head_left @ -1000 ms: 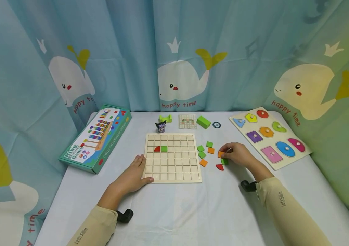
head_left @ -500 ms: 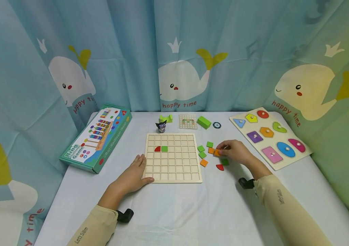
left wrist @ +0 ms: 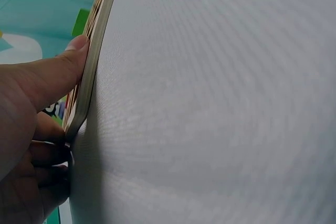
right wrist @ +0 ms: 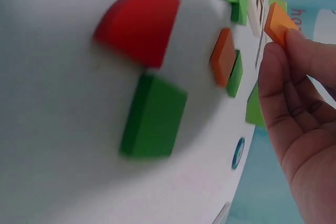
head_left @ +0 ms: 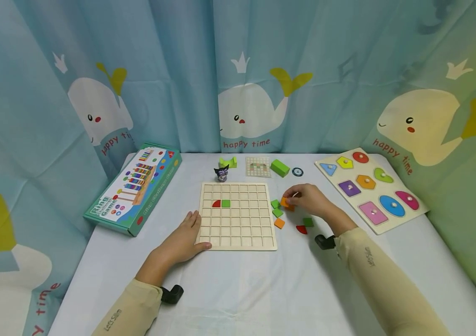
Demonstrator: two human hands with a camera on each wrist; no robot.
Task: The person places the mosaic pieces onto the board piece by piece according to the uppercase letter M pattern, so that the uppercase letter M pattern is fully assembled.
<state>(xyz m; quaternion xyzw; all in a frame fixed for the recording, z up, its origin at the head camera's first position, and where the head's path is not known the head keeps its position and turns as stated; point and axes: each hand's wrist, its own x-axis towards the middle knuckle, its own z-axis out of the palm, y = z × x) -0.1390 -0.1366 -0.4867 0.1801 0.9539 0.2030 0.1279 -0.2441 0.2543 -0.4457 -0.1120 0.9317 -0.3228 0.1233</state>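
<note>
My right hand (head_left: 311, 198) pinches an orange square tile (right wrist: 278, 22) between thumb and fingertips, lifted off the table right of the pale wooden grid board (head_left: 238, 228). Below it lie another orange tile (right wrist: 223, 59) and a green tile partly behind that. My left hand (head_left: 182, 240) rests at the board's lower left corner, fingers along the left edge, thumb on the front edge; the left wrist view shows the thumb (left wrist: 55, 77) against the board's rim. Side by side in the grid sit a red quarter-circle tile (head_left: 216, 204) and a green square tile (head_left: 226, 203).
Loose green tiles (head_left: 277, 213), an orange tile (head_left: 279, 223), a red quarter-circle (head_left: 302, 229) and a green square (head_left: 308, 222) lie right of the board. Behind it stand a figurine (head_left: 221, 173), pattern card (head_left: 258, 166) and green block (head_left: 280, 168). A game box (head_left: 133, 186) and shape puzzle (head_left: 368, 186) flank it.
My right hand has moved left and slightly away from me, taking the orange tile from beside the green square towards the board. The left hand stays at the board's corner.
</note>
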